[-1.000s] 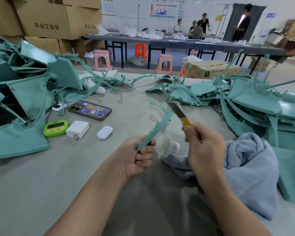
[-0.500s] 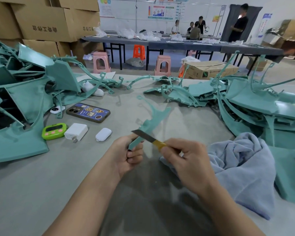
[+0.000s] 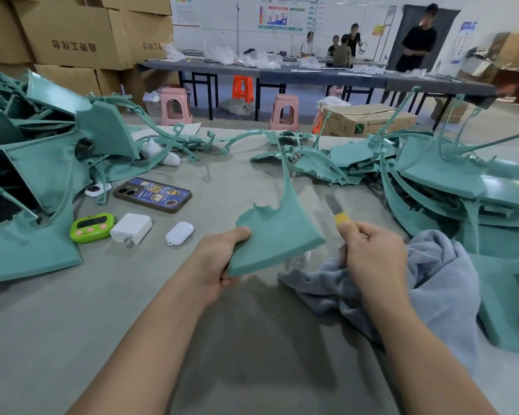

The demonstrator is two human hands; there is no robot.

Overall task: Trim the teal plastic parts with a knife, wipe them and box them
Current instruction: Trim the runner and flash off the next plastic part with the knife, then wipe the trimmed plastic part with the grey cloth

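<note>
Left hand (image 3: pixel 219 259) grips a teal part (image 3: pixel 277 235); right hand (image 3: pixel 372 256), just beside it, holds the knife (image 3: pixel 336 209) blade-up.

A: How's the teal part (image 3: pixel 277 235) looking, approx?
B: Looking matt, smooth plastic. The knife (image 3: pixel 336 209) is showing dull grey metal, towel (image 3: pixel 432 280) is looking fuzzy cloth, table (image 3: pixel 72 324) is looking matt.

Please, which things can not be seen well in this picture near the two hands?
Head view only.
- Knife: blade blurred, edge unreadable; handle mostly hidden inside the right hand.
- Left hand: its fingers are mostly hidden beneath the teal part.
- White tag beside the cloth: partly covered by the teal part, print too small.
</note>
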